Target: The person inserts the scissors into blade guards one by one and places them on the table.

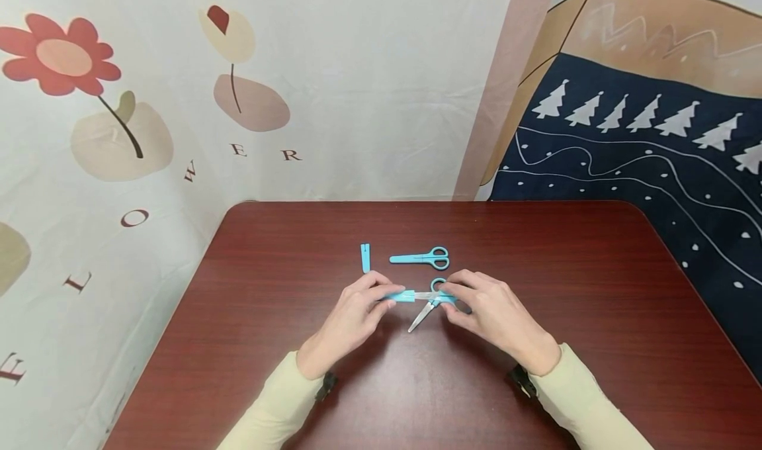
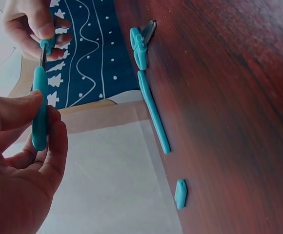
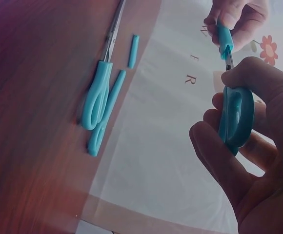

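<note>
My left hand point(image 1: 357, 304) pinches a light-blue blade cover point(image 2: 40, 107) between thumb and fingers. With my right hand point(image 1: 497, 308) I hold a pair of blue-handled scissors point(image 3: 249, 117) by the handle loops. The blade tips are inside the cover, and a stretch of bare metal shows between cover and handle. Both are raised above the table. Beneath them another pair of scissors with bare blades point(image 1: 420, 318) lies on the table, partly hidden by the held pair in the head view.
Behind the hands, a covered pair of blue scissors point(image 1: 411, 259) lies on the dark red wooden table point(image 1: 268, 344). A loose blue blade cover point(image 1: 366, 258) lies to its left. Printed cloth point(image 1: 381, 106) hangs behind the table.
</note>
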Demonstrator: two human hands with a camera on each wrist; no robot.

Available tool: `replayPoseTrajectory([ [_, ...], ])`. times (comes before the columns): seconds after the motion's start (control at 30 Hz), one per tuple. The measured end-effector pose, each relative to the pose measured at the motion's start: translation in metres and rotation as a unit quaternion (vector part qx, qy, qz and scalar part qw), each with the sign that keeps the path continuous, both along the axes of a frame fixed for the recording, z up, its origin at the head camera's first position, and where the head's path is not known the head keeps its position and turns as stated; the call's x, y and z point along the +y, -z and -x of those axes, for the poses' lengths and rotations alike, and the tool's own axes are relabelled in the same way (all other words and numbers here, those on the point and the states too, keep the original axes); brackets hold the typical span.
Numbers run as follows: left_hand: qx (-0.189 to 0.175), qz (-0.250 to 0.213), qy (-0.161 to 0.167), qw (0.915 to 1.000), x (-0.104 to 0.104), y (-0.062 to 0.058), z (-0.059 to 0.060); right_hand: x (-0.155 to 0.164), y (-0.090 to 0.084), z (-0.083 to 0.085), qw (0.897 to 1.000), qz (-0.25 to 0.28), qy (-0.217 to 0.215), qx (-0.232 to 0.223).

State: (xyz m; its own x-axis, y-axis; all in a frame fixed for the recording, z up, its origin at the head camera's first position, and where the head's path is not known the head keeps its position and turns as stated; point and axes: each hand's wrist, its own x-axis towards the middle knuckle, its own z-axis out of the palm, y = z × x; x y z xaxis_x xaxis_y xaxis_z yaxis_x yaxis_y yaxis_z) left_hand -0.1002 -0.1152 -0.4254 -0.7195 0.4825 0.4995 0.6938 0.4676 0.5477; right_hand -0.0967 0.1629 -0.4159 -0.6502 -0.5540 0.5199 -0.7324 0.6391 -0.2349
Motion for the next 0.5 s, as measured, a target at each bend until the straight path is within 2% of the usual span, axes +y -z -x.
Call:
replayPoseTrajectory([
  [0.5,-0.008,-0.004,0.0,1.0,0.0056,0.0003,0.0005,-0.0061,-0.0009,0.0014,1.0,-0.005,0.0,0.011],
])
